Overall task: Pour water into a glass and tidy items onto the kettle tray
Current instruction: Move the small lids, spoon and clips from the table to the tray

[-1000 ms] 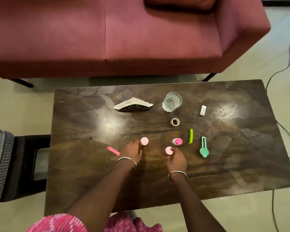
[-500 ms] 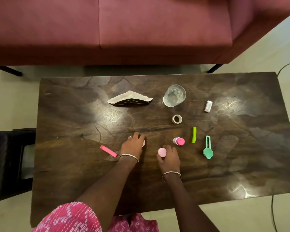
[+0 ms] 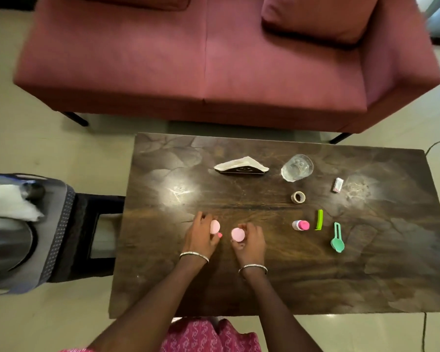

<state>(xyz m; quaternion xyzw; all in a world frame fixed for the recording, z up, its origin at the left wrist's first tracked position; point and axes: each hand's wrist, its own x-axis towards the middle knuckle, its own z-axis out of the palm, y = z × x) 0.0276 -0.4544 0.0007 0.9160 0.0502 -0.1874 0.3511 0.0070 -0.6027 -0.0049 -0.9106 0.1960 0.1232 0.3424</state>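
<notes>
My left hand (image 3: 200,236) is closed around a pale pink round container (image 3: 215,226), and a bright pink tip (image 3: 220,235) pokes out under its fingers. My right hand (image 3: 251,242) grips a second pink round container (image 3: 238,234) just beside it, over the dark wooden table (image 3: 163,275). A clear glass (image 3: 297,167) with water stands at the far side. On the far left, off the table, a steel kettle (image 3: 7,246) sits on a grey tray (image 3: 57,224).
A napkin holder (image 3: 240,166), tape roll (image 3: 298,197), small white packet (image 3: 337,185), pink-capped bottle (image 3: 301,225), green clip (image 3: 319,219) and teal spoon (image 3: 337,240) lie on the table's right half. A red sofa (image 3: 214,59) stands behind. A white cloth (image 3: 5,203) lies by the kettle.
Both hands have moved left along the table with the pink containers. The pink stick no longer lies on the table left of my left hand. My view swung left, revealing kettle and tray.
</notes>
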